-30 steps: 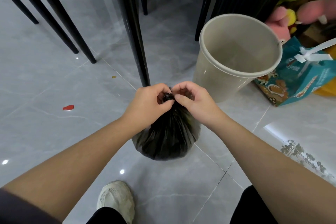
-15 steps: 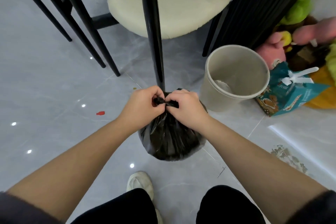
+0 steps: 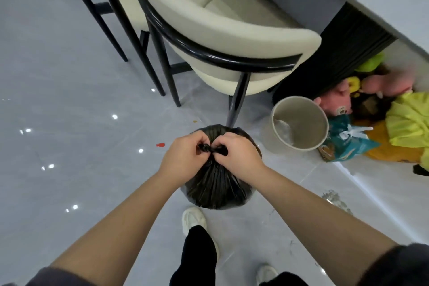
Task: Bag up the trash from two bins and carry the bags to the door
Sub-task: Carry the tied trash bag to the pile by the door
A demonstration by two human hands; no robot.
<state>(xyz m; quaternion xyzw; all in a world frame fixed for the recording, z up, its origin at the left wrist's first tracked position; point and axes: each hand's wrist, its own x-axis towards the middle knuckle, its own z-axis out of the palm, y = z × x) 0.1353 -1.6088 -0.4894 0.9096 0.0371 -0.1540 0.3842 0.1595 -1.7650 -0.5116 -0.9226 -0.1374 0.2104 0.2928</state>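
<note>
Both bare forearms reach in from the lower corners to mid-frame — left hand (image 3: 183,158) and right hand (image 3: 239,155) fisted, knuckles almost touching.

Bright, even, diffuse light with soft, weak shadows; small white specular spots dot the glossy grey floor tiles (image 3: 58,104) on the left, and a broader washed-out sheen runs along the tiles at right. Strong wide-angle barrel distortion: chair legs (image 3: 109,21) splay outward and the forearms stretch large toward the lower corners. Centre is acceptably sharp, with pleats readable on the black trash bag (image 3: 217,183), while the plush toys (image 3: 380,90) at the right edge and the sleeves at the bottom corners are smeared and soft.
</note>
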